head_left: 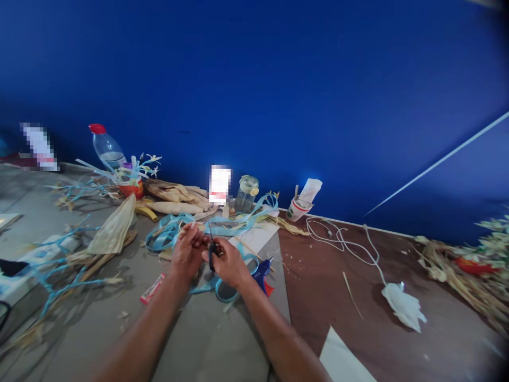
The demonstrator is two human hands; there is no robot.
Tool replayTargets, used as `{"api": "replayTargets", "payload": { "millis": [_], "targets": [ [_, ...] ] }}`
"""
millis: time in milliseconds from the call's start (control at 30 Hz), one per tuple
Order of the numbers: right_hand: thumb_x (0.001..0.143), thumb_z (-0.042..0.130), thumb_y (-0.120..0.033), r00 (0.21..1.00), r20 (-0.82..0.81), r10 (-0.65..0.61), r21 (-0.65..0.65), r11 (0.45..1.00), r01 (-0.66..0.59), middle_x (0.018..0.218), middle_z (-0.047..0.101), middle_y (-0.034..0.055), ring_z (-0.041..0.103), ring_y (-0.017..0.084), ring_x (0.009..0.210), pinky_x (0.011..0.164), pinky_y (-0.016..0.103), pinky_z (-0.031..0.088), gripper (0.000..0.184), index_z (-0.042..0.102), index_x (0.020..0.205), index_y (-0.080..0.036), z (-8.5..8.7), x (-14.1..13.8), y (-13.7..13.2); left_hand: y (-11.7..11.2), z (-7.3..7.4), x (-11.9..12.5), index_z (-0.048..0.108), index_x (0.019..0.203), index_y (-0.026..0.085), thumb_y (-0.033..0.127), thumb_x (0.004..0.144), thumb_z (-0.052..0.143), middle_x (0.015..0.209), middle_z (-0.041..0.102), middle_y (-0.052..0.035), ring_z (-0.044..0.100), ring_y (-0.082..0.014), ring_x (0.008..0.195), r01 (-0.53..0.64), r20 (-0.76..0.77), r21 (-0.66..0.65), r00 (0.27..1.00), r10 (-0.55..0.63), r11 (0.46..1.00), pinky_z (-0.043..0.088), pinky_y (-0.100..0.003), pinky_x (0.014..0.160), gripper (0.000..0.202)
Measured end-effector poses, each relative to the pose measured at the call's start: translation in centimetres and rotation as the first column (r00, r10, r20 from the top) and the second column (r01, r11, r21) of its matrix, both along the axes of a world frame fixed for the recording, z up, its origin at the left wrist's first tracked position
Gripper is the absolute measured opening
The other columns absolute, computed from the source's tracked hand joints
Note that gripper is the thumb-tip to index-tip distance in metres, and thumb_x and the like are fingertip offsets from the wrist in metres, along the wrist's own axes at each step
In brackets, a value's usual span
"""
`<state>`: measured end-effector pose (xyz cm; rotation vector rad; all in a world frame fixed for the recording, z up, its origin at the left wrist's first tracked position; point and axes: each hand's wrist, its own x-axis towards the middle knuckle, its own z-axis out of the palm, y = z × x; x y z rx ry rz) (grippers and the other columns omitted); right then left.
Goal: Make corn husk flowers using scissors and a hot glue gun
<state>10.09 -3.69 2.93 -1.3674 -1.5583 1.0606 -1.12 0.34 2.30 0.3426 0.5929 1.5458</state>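
While R hand (227,261) grips scissors (213,249), L hand (188,248) pinches pale strip (195,227).

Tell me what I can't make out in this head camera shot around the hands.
- What the left hand pinches: too small, hidden by its fingers.
- Scissors blades: thin, mostly covered by the right hand.
- Glue gun: partly behind the right wrist.
- Card by the jar: pixelated.
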Motion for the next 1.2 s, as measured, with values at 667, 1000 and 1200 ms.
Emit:
{"api": "replayTargets", "payload": {
  "millis": [667, 1000, 1200],
  "targets": [
    [0.082, 0.057, -0.028, 0.918, 0.397, -0.025, 0.238, 0.968, -0.076, 0.125, 0.063, 0.0105, 0.059, 0.021, 0.113, 0.098, 0.03, 0.045, 0.046, 0.052, 0.126, -0.017, 0.2, -0.1, -0.9, -0.1, -0.2, -0.1, 0.058, 0.069, 0.017, 0.025, 0.068, 0.076, 0.061, 0.059, 0.0048, 0.055, -0.006, 0.051, 0.01, -0.052, -0.181, 0.998, -0.02, 0.983, 0.048, -0.017, 0.052, 0.02],
    [0.085, 0.053, -0.026, 0.915, 0.404, -0.01, 0.237, 0.967, -0.094, 0.124, 0.063, 0.0107, 0.06, 0.022, 0.113, 0.097, 0.031, 0.045, 0.043, 0.049, 0.127, -0.017, 0.0, -0.2, -0.9, 0.1, -0.2, -0.4, 0.049, 0.062, 0.017, 0.025, 0.061, 0.082, 0.049, 0.039, 0.01, 0.036, -0.0026, 0.039, 0.077, -0.034, -0.127, 0.996, -0.082, 0.989, 0.036, -0.014, 0.038, 0.034],
    [0.087, 0.048, -0.025, 0.907, 0.421, -0.01, 0.231, 0.968, -0.097, 0.118, 0.066, 0.0123, 0.062, 0.023, 0.108, 0.093, 0.031, 0.047, 0.04, 0.051, 0.126, -0.014, -0.2, -0.3, -0.8, 0.0, -0.1, -0.1, 0.047, 0.059, 0.017, 0.025, 0.063, 0.081, 0.047, 0.036, 0.0101, 0.033, -0.0025, 0.039, 0.098, -0.012, -0.089, 0.995, -0.1, 0.991, 0.031, -0.015, 0.037, 0.035]
  ]
}}
